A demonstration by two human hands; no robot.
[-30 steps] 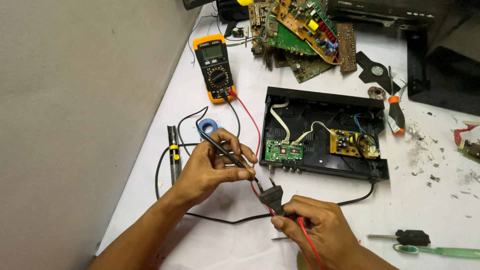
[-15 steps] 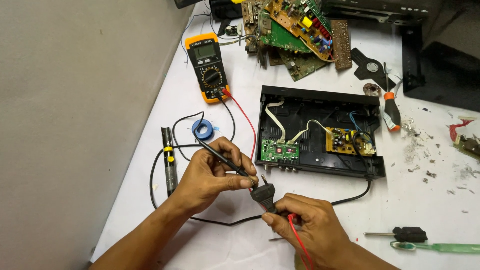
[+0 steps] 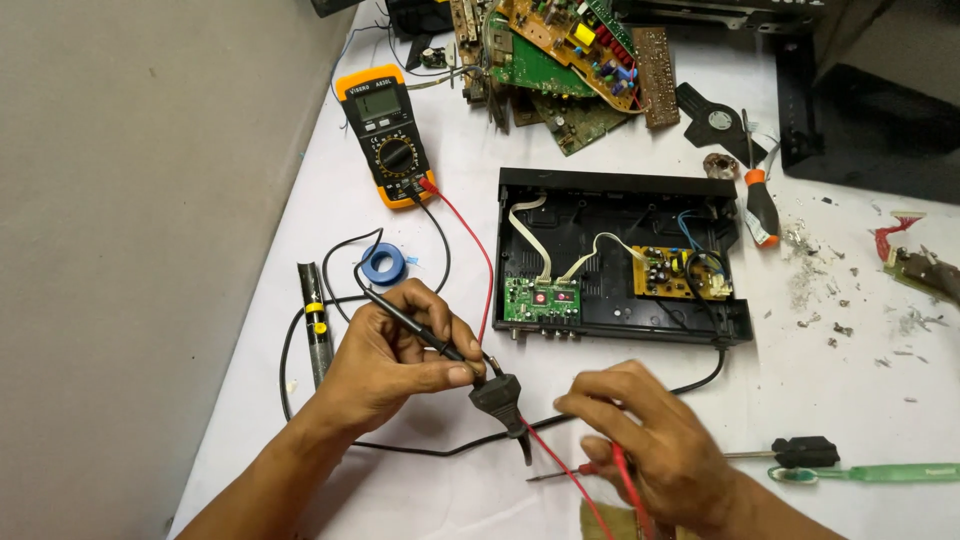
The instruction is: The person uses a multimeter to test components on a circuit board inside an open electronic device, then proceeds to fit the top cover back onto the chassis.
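The left hand [image 3: 395,350] is clenched around the black probe [image 3: 415,325], its fingers [image 3: 440,375] also pinching the black plug [image 3: 500,395] that lies on the white desk [image 3: 860,400], just in front of the open black box [image 3: 620,255]. The probe's tip meets the plug at its near end. The right hand [image 3: 650,435], to the right of the plug, grips the red probe [image 3: 575,475], whose tip sits just short of the plug's prongs and does not seem to touch them yet. The yellow meter [image 3: 385,135] rests behind the plug, both leads plugged in. Judging by this, one probe is placed and the second contact is left to make; the meter's screen is too small to read.
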